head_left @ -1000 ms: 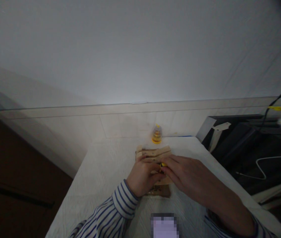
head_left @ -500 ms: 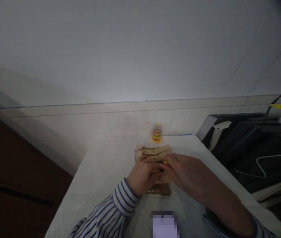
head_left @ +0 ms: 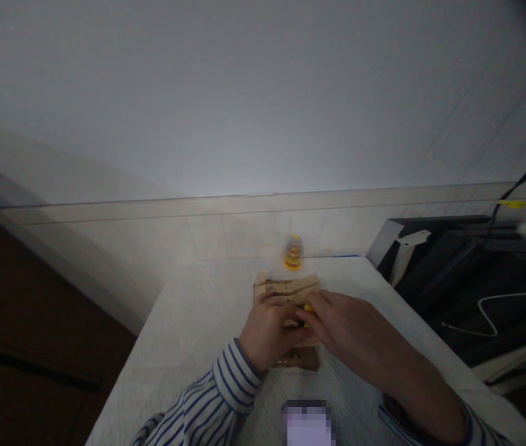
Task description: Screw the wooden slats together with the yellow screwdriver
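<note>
On the white-covered table lies a small wooden slatted piece (head_left: pixel 293 287) with light strips and small dark dots. My left hand (head_left: pixel 269 325) rests on its left side, fingers curled over the wood and thumb reaching toward the middle. My right hand (head_left: pixel 337 316) pinches a small yellow screwdriver (head_left: pixel 308 308) over the right part of the wood; its tip is hidden between the hands. Below them a darker brown section (head_left: pixel 303 358) of the piece shows. Behind stands a clear dome-shaped case with a yellow base (head_left: pixel 293 254), holding small bits.
A phone (head_left: pixel 309 424) with a lit, blurred screen lies at the table's near edge. The wall (head_left: pixel 244 229) meets the table's far side. To the right are dark panels (head_left: pixel 439 272) and a white cable (head_left: pixel 513 297); at left, a dark brown cabinet (head_left: pixel 35 322).
The view has tilted slightly, so everything sits a little lower. Both hands stay at the wooden piece, with the right fingers shifted slightly around the yellow screwdriver.
</note>
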A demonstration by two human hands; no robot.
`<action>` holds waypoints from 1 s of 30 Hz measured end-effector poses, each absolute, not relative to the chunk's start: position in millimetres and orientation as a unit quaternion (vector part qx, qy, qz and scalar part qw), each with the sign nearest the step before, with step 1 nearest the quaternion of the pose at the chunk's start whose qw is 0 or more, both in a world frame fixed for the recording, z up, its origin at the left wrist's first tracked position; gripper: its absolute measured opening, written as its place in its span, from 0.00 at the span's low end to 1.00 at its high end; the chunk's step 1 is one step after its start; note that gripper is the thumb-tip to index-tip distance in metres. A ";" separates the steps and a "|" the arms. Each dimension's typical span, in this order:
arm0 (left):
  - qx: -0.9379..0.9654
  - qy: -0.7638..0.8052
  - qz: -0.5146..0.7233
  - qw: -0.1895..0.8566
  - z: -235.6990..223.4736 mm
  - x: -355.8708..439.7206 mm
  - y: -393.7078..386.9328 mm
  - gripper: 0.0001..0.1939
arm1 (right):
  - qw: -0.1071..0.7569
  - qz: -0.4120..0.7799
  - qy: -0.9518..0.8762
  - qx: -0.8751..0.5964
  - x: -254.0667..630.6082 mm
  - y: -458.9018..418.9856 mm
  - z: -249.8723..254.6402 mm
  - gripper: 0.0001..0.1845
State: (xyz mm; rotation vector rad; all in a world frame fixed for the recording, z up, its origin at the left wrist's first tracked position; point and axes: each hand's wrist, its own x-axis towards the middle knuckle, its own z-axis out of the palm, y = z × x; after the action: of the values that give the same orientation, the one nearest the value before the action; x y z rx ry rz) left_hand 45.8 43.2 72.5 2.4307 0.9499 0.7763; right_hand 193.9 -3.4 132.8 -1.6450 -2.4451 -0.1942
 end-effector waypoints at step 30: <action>0.901 0.290 0.222 0.236 76.4 41.0 46.5 0.06 | 0.090 -0.076 -0.839 -0.531 196.1 -5.6 132.6 0.09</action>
State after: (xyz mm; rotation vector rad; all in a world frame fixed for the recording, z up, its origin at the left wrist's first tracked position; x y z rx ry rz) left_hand 41.0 46.5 76.4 2.4699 0.7945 0.6094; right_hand 196.1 -5.6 132.6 -1.5801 -2.4937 -0.2271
